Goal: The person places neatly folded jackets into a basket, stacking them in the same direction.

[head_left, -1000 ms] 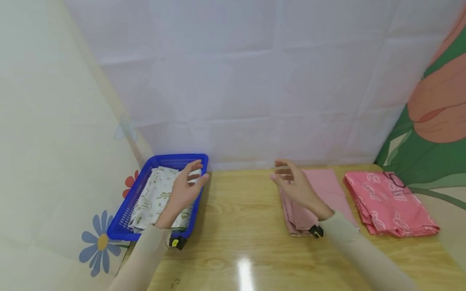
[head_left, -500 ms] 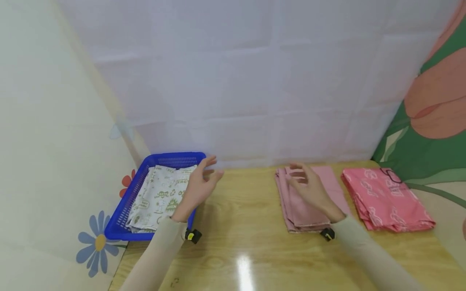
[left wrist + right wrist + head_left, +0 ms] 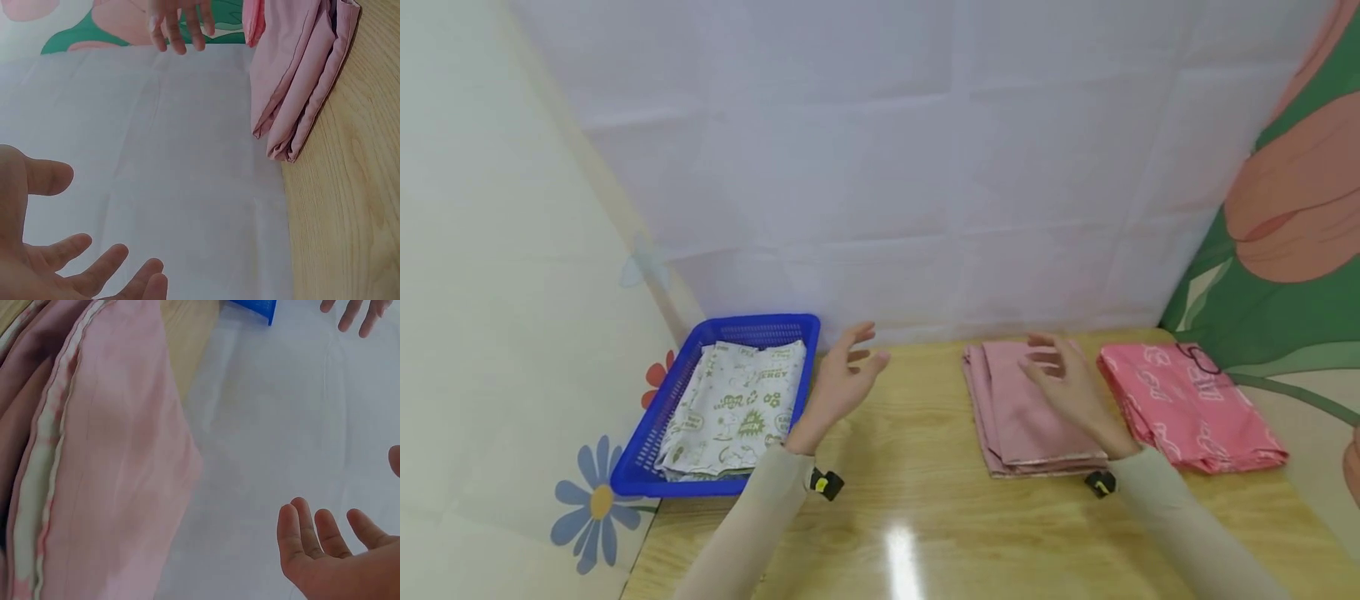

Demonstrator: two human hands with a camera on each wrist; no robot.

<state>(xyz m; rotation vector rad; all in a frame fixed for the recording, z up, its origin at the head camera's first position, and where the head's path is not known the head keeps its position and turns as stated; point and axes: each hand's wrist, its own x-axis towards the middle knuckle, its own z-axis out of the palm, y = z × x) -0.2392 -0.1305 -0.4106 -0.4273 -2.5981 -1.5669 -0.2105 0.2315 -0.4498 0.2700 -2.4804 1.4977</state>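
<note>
My left hand (image 3: 844,379) hovers over the table just right of the blue basket (image 3: 715,323), fingers relaxed and apart, holding nothing. Inside that basket lies a folded white cloth (image 3: 737,408) with green print. Over the folded dusty-pink cloth (image 3: 1007,417) is my right hand (image 3: 1066,385), its fingers loosely bent and nothing in them. In the right wrist view the same pink cloth (image 3: 119,456) fills the left side, with the right hand (image 3: 337,550) apart from it. The left wrist view has the left hand (image 3: 75,250) low at the left, palm and spread fingers showing.
A brighter pink folded cloth (image 3: 1195,408) with white print lies at the right of the wooden table (image 3: 910,450). A dark loop (image 3: 1199,358) rests on its far corner. A pale sheet (image 3: 880,167) rises behind the table, with flower-patterned hangings (image 3: 1292,333) at the sides.
Both hands have shifted to the right: the left one from over the basket to beside it, the right one further across the dusty-pink cloth. The cloths and basket keep their places.
</note>
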